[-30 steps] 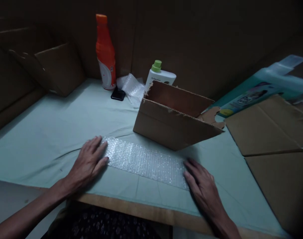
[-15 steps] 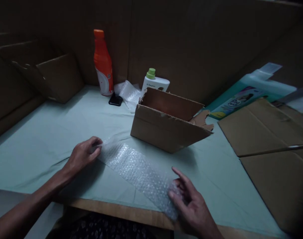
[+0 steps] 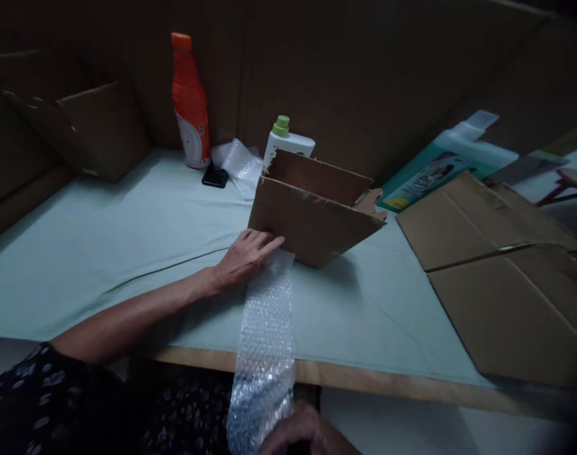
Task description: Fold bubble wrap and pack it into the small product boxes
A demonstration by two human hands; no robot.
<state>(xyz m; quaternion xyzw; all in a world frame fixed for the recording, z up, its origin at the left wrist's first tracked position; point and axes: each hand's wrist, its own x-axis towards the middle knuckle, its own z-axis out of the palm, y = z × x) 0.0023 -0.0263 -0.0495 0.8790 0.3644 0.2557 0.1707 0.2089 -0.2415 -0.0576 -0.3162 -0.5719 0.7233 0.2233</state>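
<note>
A long strip of bubble wrap [image 3: 267, 316] runs from the foot of a cardboard box [image 3: 311, 218] down over the table's front edge. My left hand [image 3: 248, 258] is closed on the far end of the strip, close against the box's front side. Below the table edge, my right hand [image 3: 304, 430] grips the near end; part of that hand is cut off by the bottom of the view. The box stands upright with its top open and a torn flap at its right end.
Behind the box stands a white bottle with a green cap [image 3: 282, 129]. To its left are a crumpled bubble wrap piece [image 3: 241, 165], a black phone-like object [image 3: 215, 176] and an orange bottle [image 3: 189, 104]. A teal jug [image 3: 440, 164] and flattened cardboard [image 3: 506, 297] lie right; more cardboard [image 3: 103, 129] stands left.
The bubble wrap strip has swung from slanting across the table to pointing toward me. My left hand moved right to the box; my right hand came down and left past the table edge.
</note>
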